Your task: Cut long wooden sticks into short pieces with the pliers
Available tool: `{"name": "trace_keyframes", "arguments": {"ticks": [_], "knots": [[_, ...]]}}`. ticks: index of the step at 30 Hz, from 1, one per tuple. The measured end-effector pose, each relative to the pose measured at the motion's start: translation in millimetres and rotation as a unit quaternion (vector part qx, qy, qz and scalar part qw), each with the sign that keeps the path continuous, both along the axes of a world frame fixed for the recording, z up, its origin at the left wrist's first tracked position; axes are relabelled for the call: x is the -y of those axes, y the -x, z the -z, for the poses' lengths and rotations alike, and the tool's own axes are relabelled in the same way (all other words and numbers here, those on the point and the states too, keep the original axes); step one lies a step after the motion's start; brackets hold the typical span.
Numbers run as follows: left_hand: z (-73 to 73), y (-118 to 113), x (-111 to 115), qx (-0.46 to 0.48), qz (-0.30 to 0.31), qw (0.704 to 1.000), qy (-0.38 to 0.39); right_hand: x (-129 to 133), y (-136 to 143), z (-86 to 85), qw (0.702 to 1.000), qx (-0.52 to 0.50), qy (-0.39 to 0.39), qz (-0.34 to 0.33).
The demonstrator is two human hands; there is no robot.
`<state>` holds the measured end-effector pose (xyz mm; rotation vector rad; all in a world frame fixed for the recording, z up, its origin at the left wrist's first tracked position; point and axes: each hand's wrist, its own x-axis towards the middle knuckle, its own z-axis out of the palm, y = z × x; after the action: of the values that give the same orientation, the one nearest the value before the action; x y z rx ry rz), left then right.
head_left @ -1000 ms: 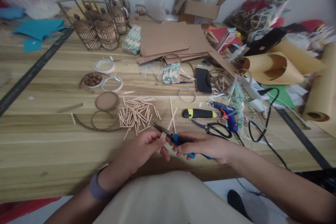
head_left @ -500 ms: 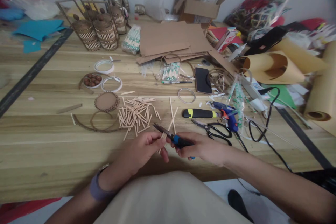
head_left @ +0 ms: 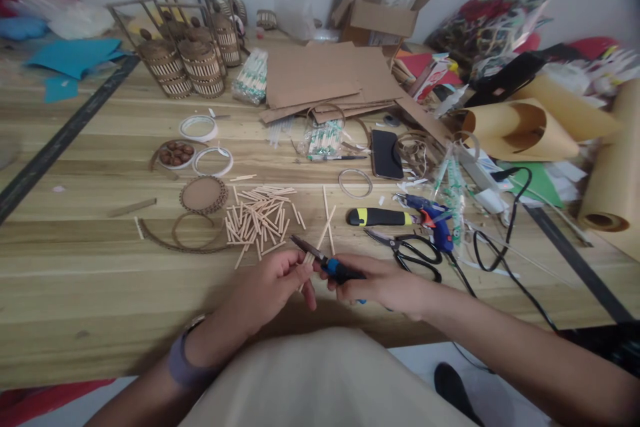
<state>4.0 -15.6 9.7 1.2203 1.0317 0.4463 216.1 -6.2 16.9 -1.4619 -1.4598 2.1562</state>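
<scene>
My left hand (head_left: 277, 283) pinches thin wooden sticks (head_left: 327, 227) between thumb and fingers near the table's front edge. The sticks slant up and away from the fingertips. In my right hand (head_left: 387, 283) are pliers with blue and black handles (head_left: 341, 271), the fingers wrapped round the grips. Their dark jaws (head_left: 303, 245) lie across the sticks just above my left fingers. Whether the jaws are closed on the wood I cannot tell. A heap of short cut sticks (head_left: 257, 217) lies just beyond my left hand. Another long stick (head_left: 326, 197) rests on the table, crossing behind the held ones.
To the right lie black scissors (head_left: 417, 253), a yellow-black utility knife (head_left: 380, 216), a blue glue gun (head_left: 440, 223) with its cable and a phone (head_left: 387, 153). Cardboard sheets (head_left: 320, 73) and lidded stick-sided containers (head_left: 200, 70) stand behind. Tape rolls (head_left: 213, 170) are left of centre.
The pliers and my right hand have shifted slightly left. The held sticks have moved a little left and down with my left hand.
</scene>
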Motion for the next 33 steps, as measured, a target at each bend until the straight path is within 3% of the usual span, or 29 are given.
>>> {"name": "trace_keyframes", "arguments": {"ticks": [6,18,25,33], "knots": [[-4.7,-0.4,-0.8,0.035,0.0,0.999,0.028,-0.8,1.3,-9.0,0.992,-0.069,0.095,0.048],[2.9,-1.7,-0.8,0.02,0.003,1.0,0.021,-1.3,-0.9,2.7,0.998,-0.041,0.039,0.008],[11.2,-0.7,-0.5,-0.002,-0.005,1.0,-0.004,-2.4,-0.6,13.6,0.998,-0.021,-0.046,-0.028],[10.4,1.4,-0.9,-0.024,-0.023,0.999,-0.019,-8.2,1.3,13.7,0.999,-0.026,-0.022,-0.02]]}}
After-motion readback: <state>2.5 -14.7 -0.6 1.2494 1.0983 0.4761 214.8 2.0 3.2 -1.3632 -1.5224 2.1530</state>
